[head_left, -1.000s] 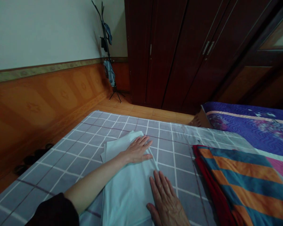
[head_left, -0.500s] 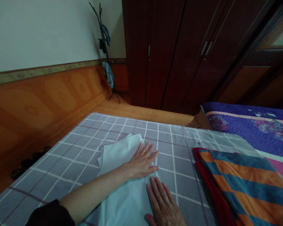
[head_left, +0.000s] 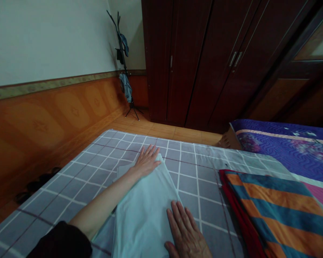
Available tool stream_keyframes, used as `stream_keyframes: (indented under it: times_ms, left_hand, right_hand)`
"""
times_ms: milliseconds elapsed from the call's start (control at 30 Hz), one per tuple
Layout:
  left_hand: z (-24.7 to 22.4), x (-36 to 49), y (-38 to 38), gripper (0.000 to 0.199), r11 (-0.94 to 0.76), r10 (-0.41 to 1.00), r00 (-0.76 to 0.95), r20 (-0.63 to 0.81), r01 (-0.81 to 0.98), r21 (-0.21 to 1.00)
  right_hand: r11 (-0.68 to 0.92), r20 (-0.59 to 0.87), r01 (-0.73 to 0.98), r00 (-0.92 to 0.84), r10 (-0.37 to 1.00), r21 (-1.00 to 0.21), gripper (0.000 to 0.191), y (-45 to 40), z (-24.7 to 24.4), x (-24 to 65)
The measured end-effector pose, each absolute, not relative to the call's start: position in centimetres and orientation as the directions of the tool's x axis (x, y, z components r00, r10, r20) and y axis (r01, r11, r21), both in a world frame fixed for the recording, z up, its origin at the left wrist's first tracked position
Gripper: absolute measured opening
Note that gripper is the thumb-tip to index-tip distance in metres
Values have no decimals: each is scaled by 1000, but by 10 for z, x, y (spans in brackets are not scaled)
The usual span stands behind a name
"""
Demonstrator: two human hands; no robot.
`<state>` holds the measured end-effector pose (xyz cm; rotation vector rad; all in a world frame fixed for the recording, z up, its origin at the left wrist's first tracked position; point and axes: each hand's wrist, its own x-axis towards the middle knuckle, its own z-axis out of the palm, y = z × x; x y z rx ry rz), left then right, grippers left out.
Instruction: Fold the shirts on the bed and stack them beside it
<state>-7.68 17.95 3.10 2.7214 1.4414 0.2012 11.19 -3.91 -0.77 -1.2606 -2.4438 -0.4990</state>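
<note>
A pale, folded piece of cloth [head_left: 148, 208] lies lengthwise on the grey checked bed sheet [head_left: 97, 168]; its near end runs out of the picture. My left hand [head_left: 146, 161] rests flat on the cloth's far end, fingers spread and pointing away from me. Close to me, my right hand [head_left: 185, 231] lies with straight fingers over the cloth's right edge. Neither hand grips anything. What kind of garment or linen the cloth is, I cannot tell.
To the right lies a folded orange-and-blue striped cloth [head_left: 282, 204] with a red layer [head_left: 239, 211] at its edge. Beyond it is a purple flowered quilt [head_left: 288, 139]. A dark wardrobe [head_left: 199, 71] and a coat stand [head_left: 123, 61] stand past the bed's far edge.
My left hand has slid from the cloth's right edge up and leftward to its far end. My right hand stays almost where it was.
</note>
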Motion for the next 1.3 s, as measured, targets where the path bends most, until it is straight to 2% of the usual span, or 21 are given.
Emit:
stream_keyframes:
  times_ms: [167, 233, 433, 533, 600, 700, 800, 967, 1200, 1300]
  left_hand:
    - [22, -59, 127, 64, -757, 647, 759, 63, 631, 172]
    - [17, -63, 121, 67, -719, 687, 725, 43, 670, 187]
    - [24, -115, 146, 67, -556, 829, 560, 2, 823, 117]
    - [32, -123, 139, 67, -472, 880, 474, 11, 873, 120]
    - [36, -113, 121, 67, -544, 835, 549, 14, 823, 162]
    - [36, -90, 90, 69, -714, 668, 744, -20, 649, 263]
    - [34, -82, 76, 70, -734, 624, 780, -53, 608, 304]
    - [30, -126, 93, 67, -594, 783, 617, -75, 778, 205]
    - [18, -195, 105, 61, -328, 944, 329, 3, 939, 100]
    - [27, -190, 87, 63, -344, 939, 345, 7, 935, 89]
  right_hand:
    - [553, 434, 818, -561, 705, 160, 65, -40, -3, 112]
    - [553, 429, 817, -564, 706, 163, 64, -41, -2, 112]
    - [533, 455, 835, -530, 716, 133, 62, -42, -3, 111]
    - [537, 463, 833, -533, 708, 137, 61, -42, -3, 111]
    - [540, 462, 826, -547, 698, 162, 60, -41, -3, 112]
    - [551, 465, 809, -576, 672, 205, 58, -39, -5, 113]
    - [558, 488, 802, -582, 650, 212, 56, -37, -9, 114]
    - [560, 500, 813, -557, 663, 162, 57, -36, -17, 115]
    - [564, 481, 819, -538, 692, 106, 62, -40, -12, 113]
    - [572, 463, 813, -550, 695, 107, 60, -40, -6, 112]
